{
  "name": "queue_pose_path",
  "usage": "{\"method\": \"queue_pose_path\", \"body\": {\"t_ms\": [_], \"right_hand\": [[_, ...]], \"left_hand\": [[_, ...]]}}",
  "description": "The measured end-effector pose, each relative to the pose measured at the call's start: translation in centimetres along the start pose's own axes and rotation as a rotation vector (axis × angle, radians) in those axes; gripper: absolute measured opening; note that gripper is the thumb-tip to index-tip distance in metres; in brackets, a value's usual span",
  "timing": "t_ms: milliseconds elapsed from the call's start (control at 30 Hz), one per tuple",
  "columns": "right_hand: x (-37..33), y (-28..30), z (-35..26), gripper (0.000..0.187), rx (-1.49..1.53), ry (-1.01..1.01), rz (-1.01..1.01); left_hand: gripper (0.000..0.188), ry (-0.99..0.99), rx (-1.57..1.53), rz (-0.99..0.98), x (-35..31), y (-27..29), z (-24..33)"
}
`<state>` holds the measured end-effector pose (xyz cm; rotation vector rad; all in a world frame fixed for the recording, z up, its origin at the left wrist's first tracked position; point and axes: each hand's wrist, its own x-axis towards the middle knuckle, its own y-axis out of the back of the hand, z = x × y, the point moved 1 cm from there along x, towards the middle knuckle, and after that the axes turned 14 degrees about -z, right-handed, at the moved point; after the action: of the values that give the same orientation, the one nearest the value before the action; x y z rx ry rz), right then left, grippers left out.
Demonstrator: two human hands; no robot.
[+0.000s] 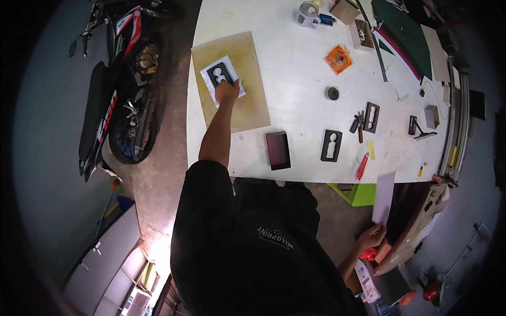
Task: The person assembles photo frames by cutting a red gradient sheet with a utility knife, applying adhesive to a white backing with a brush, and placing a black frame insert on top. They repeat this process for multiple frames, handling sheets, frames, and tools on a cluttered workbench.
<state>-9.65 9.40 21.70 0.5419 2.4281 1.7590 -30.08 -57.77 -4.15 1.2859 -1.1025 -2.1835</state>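
Left hand at the dark panel, right hand pinching a sheet.
I see the left hand (227, 91) touching the dark panel (226, 71) on white paper (210, 89) atop the yellowish mat (249, 109), arm stretched forward; I can't tell its finger spread. The right hand (372, 236), low beside the table (300, 105), pinches the pale sheet (383, 199) by its lower end.
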Motion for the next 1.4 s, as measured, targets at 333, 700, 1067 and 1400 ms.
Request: {"method": "queue_pose_path", "body": {"t_ms": [333, 700, 1067, 1400], "right_hand": [[-7.1, -1.5, -2.0, 0.027, -0.25, -0.32, -0.011], [0.3, -7.0, -8.6, 0.022, -0.14, 0.13, -0.087], [2.5, -7.9, -14.4, 0.022, 0.1, 0.139, -0.147], [6.5, -13.4, -26.9, 0.019, -0.065, 0.819, 0.071]], "left_hand": [[0.044, -0.223, -0.195, -0.153, -1.9, 0.4, -4.8], [0.044, -0.641, -2.099, -0.921, -11.6, 7.0, -10.2], [0.078, -0.943, -2.171, -1.084, -15.7, 8.9, -11.7], [0.082, -1.072, -2.105, -0.986, -20.1, 10.6, -15.7]]}}
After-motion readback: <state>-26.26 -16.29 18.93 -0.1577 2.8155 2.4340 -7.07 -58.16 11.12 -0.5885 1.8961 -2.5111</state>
